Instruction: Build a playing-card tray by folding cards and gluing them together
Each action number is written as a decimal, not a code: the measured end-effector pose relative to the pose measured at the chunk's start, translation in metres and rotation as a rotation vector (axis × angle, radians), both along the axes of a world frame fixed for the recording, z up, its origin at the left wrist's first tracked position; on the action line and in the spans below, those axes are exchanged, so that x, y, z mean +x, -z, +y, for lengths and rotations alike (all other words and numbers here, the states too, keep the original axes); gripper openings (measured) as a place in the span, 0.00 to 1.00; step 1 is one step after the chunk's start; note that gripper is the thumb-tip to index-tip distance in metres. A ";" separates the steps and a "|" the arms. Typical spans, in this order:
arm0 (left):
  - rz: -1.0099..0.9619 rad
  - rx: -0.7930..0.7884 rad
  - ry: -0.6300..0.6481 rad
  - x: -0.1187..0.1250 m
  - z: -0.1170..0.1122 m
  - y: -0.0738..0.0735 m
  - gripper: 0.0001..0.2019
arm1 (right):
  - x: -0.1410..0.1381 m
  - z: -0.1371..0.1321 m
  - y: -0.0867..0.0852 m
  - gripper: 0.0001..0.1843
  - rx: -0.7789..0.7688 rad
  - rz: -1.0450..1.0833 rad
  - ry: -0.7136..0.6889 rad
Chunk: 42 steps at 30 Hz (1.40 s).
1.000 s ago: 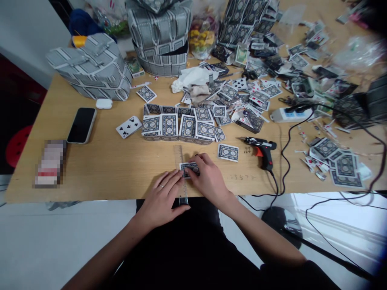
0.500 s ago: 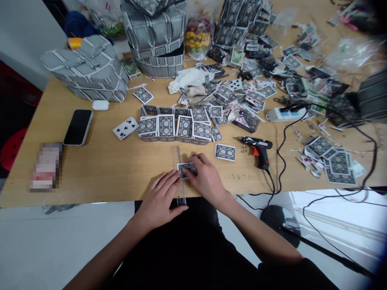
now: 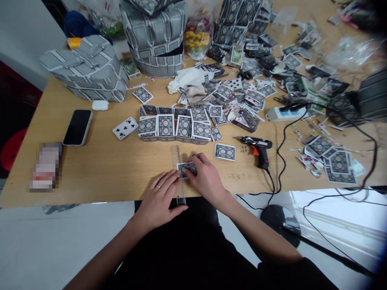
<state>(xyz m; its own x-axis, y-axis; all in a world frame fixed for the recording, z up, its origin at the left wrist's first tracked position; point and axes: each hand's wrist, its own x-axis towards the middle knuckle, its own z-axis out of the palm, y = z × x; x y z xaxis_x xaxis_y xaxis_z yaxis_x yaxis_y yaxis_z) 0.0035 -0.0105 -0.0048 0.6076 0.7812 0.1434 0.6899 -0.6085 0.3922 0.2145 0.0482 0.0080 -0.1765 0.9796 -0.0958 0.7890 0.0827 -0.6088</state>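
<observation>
Card (image 3: 186,166) partly hidden by right hand (image 3: 208,177), ruler (image 3: 175,156) by left hand (image 3: 160,197)

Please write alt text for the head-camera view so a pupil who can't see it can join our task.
A person's left hand rests on a clear ruler while the right hand holds a patterned playing card at it. Beyond them on the wooden table stands a low card structure, with a glue gun to the right.

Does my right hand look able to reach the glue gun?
Probably yes: mostly bare tabletop lies between the right hand and the glue gun, though that hand holds a card.
</observation>
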 end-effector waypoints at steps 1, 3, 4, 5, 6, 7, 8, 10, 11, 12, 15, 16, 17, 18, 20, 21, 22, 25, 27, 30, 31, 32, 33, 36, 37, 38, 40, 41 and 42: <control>-0.002 -0.007 -0.001 0.000 0.000 -0.001 0.38 | 0.000 0.000 0.000 0.09 -0.001 0.001 0.000; -0.008 -0.023 -0.005 0.000 0.001 -0.003 0.39 | 0.000 0.000 0.000 0.09 -0.005 0.000 -0.001; -0.011 -0.030 -0.006 0.000 0.001 -0.004 0.40 | 0.000 0.000 -0.001 0.09 -0.009 -0.002 -0.002; -0.014 -0.036 -0.006 0.001 0.002 -0.006 0.39 | 0.000 0.000 -0.001 0.09 -0.011 -0.005 -0.002; -0.015 -0.043 -0.006 0.001 0.003 -0.008 0.37 | 0.000 0.000 -0.001 0.09 -0.013 -0.009 -0.002; -0.013 -0.048 -0.008 0.001 0.004 -0.010 0.33 | 0.000 0.001 -0.001 0.09 -0.015 -0.013 -0.002; -0.008 -0.053 -0.011 0.002 0.005 -0.012 0.27 | 0.000 0.001 -0.002 0.08 -0.016 -0.018 -0.001; 0.011 -0.060 -0.014 0.003 0.010 -0.015 0.16 | -0.001 0.001 -0.003 0.08 -0.017 -0.027 -0.002; 0.021 -0.064 -0.013 0.003 0.012 -0.017 0.13 | -0.001 0.001 -0.003 0.08 -0.020 -0.033 -0.002; 0.030 -0.070 -0.009 0.003 0.015 -0.018 0.12 | -0.001 0.001 -0.004 0.08 -0.024 -0.040 -0.004; 0.052 -0.106 0.001 0.003 0.024 -0.024 0.13 | -0.001 0.002 -0.005 0.09 -0.040 -0.055 -0.015; 0.058 -0.118 0.001 0.003 0.027 -0.026 0.15 | -0.001 0.002 -0.005 0.09 -0.043 -0.056 -0.017; 0.063 -0.129 0.001 0.003 0.030 -0.028 0.16 | -0.001 0.002 -0.006 0.09 -0.043 -0.055 -0.019; 0.067 -0.135 0.003 0.003 0.032 -0.030 0.17 | -0.001 0.002 -0.006 0.09 -0.043 -0.052 -0.019; 0.075 -0.136 0.012 0.003 0.037 -0.034 0.17 | -0.001 0.003 -0.007 0.09 -0.047 -0.049 -0.015; 0.080 -0.130 0.018 0.003 0.040 -0.035 0.17 | -0.001 0.003 -0.007 0.09 -0.051 -0.047 -0.012; 0.085 -0.123 0.024 0.003 0.041 -0.036 0.16 | -0.001 0.003 -0.007 0.10 -0.056 -0.045 -0.010; 0.103 -0.116 0.037 0.003 0.045 -0.036 0.17 | -0.001 0.003 -0.008 0.10 -0.067 -0.039 -0.007; 0.117 -0.128 0.040 0.003 0.046 -0.036 0.19 | -0.001 0.003 -0.008 0.10 -0.071 -0.033 -0.010; 0.124 -0.131 0.032 0.004 0.046 -0.034 0.18 | 0.000 0.004 -0.008 0.11 -0.080 -0.015 -0.008; 0.122 -0.125 0.034 0.004 0.046 -0.034 0.17 | 0.000 0.004 -0.008 0.11 -0.077 0.001 -0.004; 0.119 -0.116 0.035 0.004 0.047 -0.034 0.16 | 0.001 0.005 -0.008 0.11 -0.070 0.026 0.002; 0.115 -0.109 0.038 0.005 0.047 -0.033 0.15 | 0.003 0.005 -0.007 0.11 -0.057 0.063 0.012; 0.097 -0.115 0.032 0.005 0.048 -0.034 0.12 | 0.009 0.007 -0.004 0.13 -0.020 0.237 0.077; 0.090 -0.122 0.027 0.005 0.049 -0.034 0.12 | 0.012 0.007 -0.003 0.14 -0.039 0.308 0.115; 0.085 -0.129 0.024 0.005 0.049 -0.034 0.12 | 0.015 0.008 -0.002 0.16 -0.082 0.387 0.155; 0.082 -0.134 0.023 0.004 0.049 -0.035 0.12 | 0.020 0.008 -0.002 0.21 -0.229 0.563 0.211; 0.083 -0.133 0.023 0.004 0.049 -0.035 0.12 | 0.023 0.009 -0.003 0.24 -0.314 0.648 0.220; 0.082 -0.131 0.022 0.004 0.049 -0.035 0.12 | 0.025 0.010 -0.005 0.26 -0.393 0.720 0.217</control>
